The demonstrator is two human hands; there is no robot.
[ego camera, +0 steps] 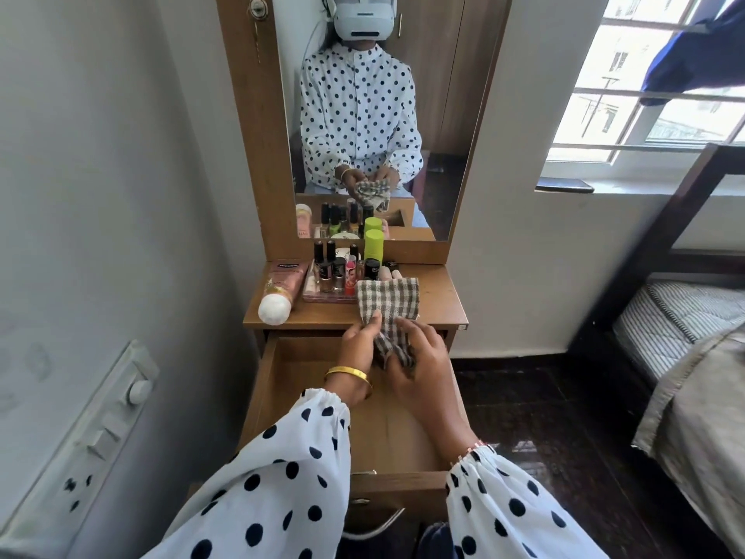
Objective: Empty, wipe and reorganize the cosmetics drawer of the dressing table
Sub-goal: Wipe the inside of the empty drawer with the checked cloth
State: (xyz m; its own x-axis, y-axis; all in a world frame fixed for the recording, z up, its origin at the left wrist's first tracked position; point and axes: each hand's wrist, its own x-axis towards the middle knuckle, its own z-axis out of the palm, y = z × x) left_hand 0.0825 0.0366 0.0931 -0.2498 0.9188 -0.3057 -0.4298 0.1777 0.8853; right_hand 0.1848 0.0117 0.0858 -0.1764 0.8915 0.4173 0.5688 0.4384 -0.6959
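A person seated at a dressing table gathers a checked cloth (389, 312) over the open drawer (262, 381), evidently readying it for wiping. The left hand (360, 344) pinches the cloth's near-left edge between thumb and fingers, while the right hand (419, 357) curls round the bunched lower end; both are grasping the cloth, neither released. Its upper half lies draped on the bench (439, 296) at the front edge, and the lower half hangs over the drawer's back end.

The drawer is pulled fully out and its wooden floor shows bare where the arms do not cover it, so the emptying step appears done and the wiping about to start. Bunching the cloth into a pad would likely give a firmer wipe than a loose sheet.

The cosmetics stand crowded on the bench's back-left part, against the mirror (363, 115): a pink tube (280, 292) lying at the left edge, nail-polish bottles (328, 264) in a cluster on a pink tray (322, 297), and a lime-green container (373, 244) behind them. The cloth's far edge touches or overlaps the tray's right end, so a tug could disturb the bottles. The bench's right side holds nothing visible.

A switch panel (100, 429) is on the wall at left, and a bed (685, 316) stands well apart at right beneath a window (645, 74).
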